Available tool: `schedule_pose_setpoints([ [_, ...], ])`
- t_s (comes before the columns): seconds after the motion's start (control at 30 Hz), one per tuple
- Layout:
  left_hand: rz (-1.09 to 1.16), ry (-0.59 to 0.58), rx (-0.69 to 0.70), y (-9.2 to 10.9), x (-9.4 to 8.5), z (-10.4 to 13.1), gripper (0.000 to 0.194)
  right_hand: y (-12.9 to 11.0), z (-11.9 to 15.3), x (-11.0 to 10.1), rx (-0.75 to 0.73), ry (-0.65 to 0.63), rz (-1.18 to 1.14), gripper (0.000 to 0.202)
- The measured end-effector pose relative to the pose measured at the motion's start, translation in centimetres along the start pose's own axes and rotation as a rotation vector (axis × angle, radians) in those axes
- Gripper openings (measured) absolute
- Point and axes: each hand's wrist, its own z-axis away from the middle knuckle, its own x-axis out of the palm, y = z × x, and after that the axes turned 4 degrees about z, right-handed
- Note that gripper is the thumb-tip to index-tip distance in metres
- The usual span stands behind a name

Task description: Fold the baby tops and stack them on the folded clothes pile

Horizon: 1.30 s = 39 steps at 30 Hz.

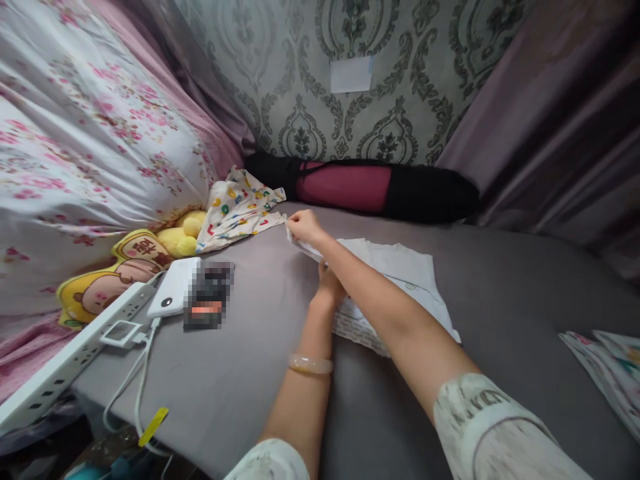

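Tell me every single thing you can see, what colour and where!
Surface: 1, grey, middle
Wall: 1, patterned grey, back
Card: 1, white, on wall
Curtains: purple, both sides
Flowery drape: 1, white-pink, left
Long bag: 1, black-and-pink, against wall
Spotty cloth: 1, white with colours, beside bag
Plush: 1, yellow, left
Pig cushion: 1, yellow-pink, left
Power strip: 1, white, left
Charger: 1, white, by strip
Cables: white, count unclear
Device: 1, white, left
Pixelated thing: 1, dark, beside device
Tag: 1, yellow, lower left
Clutter: blurry, bottom left
White cloth: layers uncountable, centre
Flowery cloths: folded, white-pink, far right
Bracelet: 1, pale, left wrist
Sleeves: 2, whitish, bottom
Left hand: 1, at white cloth
Right hand: 1, gripping its edge
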Motion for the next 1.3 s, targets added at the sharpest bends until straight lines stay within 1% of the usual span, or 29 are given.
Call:
schedule_pose_setpoints([
  [0.1, -0.149, -0.049, 0.002, 0.8, 0.2, 0.5, 0.035, 0.9, 0.3, -3.3, 0.077, 0.117, -0.376, 0.012],
  [0.2, -0.297, -0.053, 0.019, 1.5, 0.2, 0.8, 0.031, 2.3, 1.5, -6.6, 0.115, 0.214, -0.606, 0.010],
  [0.3, -0.377, -0.071, 0.040, 1.8, 0.5, 0.9, 0.029, 4.5, 3.3, -9.4, 0.167, 0.316, -0.710, 0.011],
  [0.37, -0.422, -0.095, 0.042, 1.8, 0.8, 0.8, 0.033, 6.3, 4.7, -10.9, 0.212, 0.378, -0.740, 0.012],
  [0.53, -0.468, -0.140, 0.039, 2.2, 1.6, 1.0, 0.046, 10.8, 8.4, -13.4, 0.299, 0.484, -0.770, 0.020],
  [0.73, -0.409, -0.191, 0.087, 3.5, 2.1, 1.6, 0.048, 16.0, 11.7, -14.5, 0.436, 0.539, -0.664, 0.031],
  [0.8, -0.390, -0.205, 0.102, 3.9, 2.0, 1.8, 0.046, 17.5, 12.5, -14.5, 0.484, 0.567, -0.620, 0.034],
  [0.87, -0.380, -0.194, 0.121, 4.3, 1.7, 1.9, 0.039, 18.7, 13.2, -14.4, 0.526, 0.577, -0.573, 0.037],
  [0.97, -0.368, -0.139, 0.150, 4.6, 1.2, 2.0, 0.027, 20.0, 13.7, -13.9, 0.573, 0.565, -0.494, 0.044],
  [1.1, -0.377, -0.089, 0.139, 4.9, 0.8, 1.7, 0.027, 21.0, 13.7, -13.3, 0.621, 0.512, -0.363, 0.056],
  [1.2, -0.382, -0.021, 0.106, 4.9, 0.8, 1.3, 0.032, 21.6, 13.7, -13.1, 0.634, 0.503, -0.231, 0.051],
  [1.3, -0.392, 0.104, 0.050, 4.6, 0.9, 1.1, 0.033, 22.0, 13.7, -13.0, 0.594, 0.499, -0.082, 0.049],
])
